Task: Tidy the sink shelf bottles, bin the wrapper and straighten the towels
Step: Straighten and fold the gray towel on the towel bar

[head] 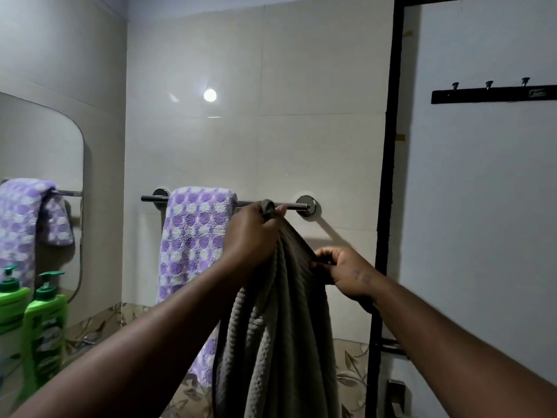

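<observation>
A chrome towel rail (289, 203) runs across the tiled wall. Over its left part hangs a purple-and-white spotted towel (193, 233). My left hand (250, 233) grips the bunched top corner of a grey ribbed towel (280, 342) right at the rail, to the right of the spotted towel. The grey towel hangs down in long folds in front of the wall. My right hand (346, 273) pinches its right edge lower down, pulling the fabric slightly to the right.
A green pump bottle (45, 321) stands at the left by the mirror (39, 152), which reflects the bottle and the spotted towel. A black door frame (388, 176) and a door with a black hook rack (491, 93) are on the right.
</observation>
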Motion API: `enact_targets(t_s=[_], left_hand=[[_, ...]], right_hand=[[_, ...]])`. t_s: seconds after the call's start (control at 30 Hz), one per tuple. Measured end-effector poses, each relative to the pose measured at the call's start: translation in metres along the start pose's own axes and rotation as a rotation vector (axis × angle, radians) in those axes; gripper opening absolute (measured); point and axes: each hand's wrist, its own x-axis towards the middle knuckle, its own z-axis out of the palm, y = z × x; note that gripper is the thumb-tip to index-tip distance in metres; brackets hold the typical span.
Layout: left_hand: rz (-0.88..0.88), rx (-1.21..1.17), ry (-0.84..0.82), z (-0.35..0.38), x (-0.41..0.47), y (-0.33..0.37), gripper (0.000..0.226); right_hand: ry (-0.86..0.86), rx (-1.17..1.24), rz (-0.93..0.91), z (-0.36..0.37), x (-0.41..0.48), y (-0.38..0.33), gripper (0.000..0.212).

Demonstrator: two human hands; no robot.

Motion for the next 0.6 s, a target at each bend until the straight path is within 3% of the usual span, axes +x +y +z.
enact_targets(t_s=[0.1,0.23,0.3,0.37,0.4,0.5,0.6], left_hand=[[-0.225,-0.393,0.028,0.005,0.001,-0.006,0.041],[-0.173,-0.675,-0.350,0.006,-0.007,-0.002,0.020],[-0.078,-0.541,-0.514,0.004,-0.010,-0.004,0.025],[-0.039,-0.378,-0.637,-0.002,-0.010,-0.005,0.025],[-0.046,-0.357,-0.664,-0.005,-0.009,-0.005,0.023],[-0.141,-0.421,-0.638,-0.011,-0.006,-0.001,0.019],[-0.134,-0.261,-0.724,-0.020,-0.007,0.003,0.043]], right_hand=[[0.093,-0.189,0.019,0.010,0.001,-0.002,0.021],[0.176,0.043,0.032,0.022,0.006,-0.018,0.028],[0.148,0.217,-0.029,0.027,0.008,-0.030,0.026],[0.219,0.146,-0.115,0.026,0.011,-0.037,0.013],[0.265,0.043,-0.161,0.024,0.012,-0.039,0.006],[0.298,-0.125,-0.224,0.021,0.015,-0.040,0.013],[0.293,-0.074,-0.224,0.024,0.016,-0.044,0.017]])
